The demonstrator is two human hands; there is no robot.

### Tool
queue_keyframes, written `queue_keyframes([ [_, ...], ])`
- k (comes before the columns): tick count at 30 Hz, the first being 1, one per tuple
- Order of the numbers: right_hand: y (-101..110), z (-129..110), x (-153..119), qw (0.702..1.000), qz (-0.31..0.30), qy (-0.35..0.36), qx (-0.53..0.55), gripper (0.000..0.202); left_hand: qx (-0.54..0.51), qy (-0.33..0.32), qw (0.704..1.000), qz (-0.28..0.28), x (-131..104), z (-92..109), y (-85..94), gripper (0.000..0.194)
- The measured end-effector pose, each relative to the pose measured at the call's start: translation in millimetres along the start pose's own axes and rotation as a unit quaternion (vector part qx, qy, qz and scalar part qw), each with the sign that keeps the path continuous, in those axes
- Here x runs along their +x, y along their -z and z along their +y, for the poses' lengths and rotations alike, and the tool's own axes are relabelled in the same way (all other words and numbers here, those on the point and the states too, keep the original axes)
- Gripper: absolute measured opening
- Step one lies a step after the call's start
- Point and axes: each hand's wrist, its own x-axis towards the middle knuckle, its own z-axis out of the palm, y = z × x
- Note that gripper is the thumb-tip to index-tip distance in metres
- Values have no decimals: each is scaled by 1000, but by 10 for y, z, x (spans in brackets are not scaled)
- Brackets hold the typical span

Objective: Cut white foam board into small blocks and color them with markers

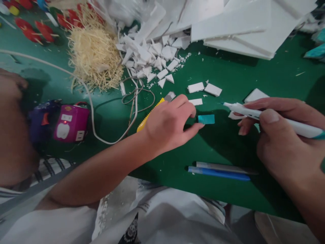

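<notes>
A small foam block [207,119], teal on its upper face, lies on the green table. At its left end, the thumb and index finger of my left hand [169,122] are closed on it. Partly hidden beneath that hand is a yellow utility knife [143,125]. My right hand [281,139] grips a white marker [250,112] with a teal tip, which points left and stays apart from the block. Small white foam pieces [213,89] lie just beyond the block, and another white piece [256,95] is partly covered by my right hand.
White foam scraps [154,54], a heap of thin wooden sticks [95,56] and foam sheets [236,23] fill the far side. A white cable [91,115] loops past a pink power adapter [71,122]. Two pens [219,173] lie near the front edge. Another person's arm [15,135] is at left.
</notes>
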Motion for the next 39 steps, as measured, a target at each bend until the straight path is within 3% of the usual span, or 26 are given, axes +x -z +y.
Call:
queue_keyframes([
  [5, 5, -2, -8, 1000, -3, 12, -1, 13, 71, 26, 997, 26, 56, -31, 44, 21],
  [13, -23, 19, -5, 1000, 4, 5, 5, 12, 143, 35, 989, -25, 80, -89, -48, 27],
  [19, -4, -14, -7, 1000, 1, -1, -7, 11, 96, 52, 994, -13, 28, -58, 53, 20],
  [24, 12, -57, -8, 1000, -1, -15, -27, 8, 50, 36, 998, -33, -49, 112, 156, 15],
  [31, -14, -62, 8, 1000, 8, -7, -27, 7, -19, -13, 994, -103, -103, 224, 35, 16],
  [34, -28, -66, 18, 999, 12, -6, -29, 7, 6, -21, 996, -89, -60, 187, -30, 19],
  [39, -26, -85, 17, 999, 10, -8, -34, 8, 108, 20, 993, -43, 40, 95, -50, 23],
])
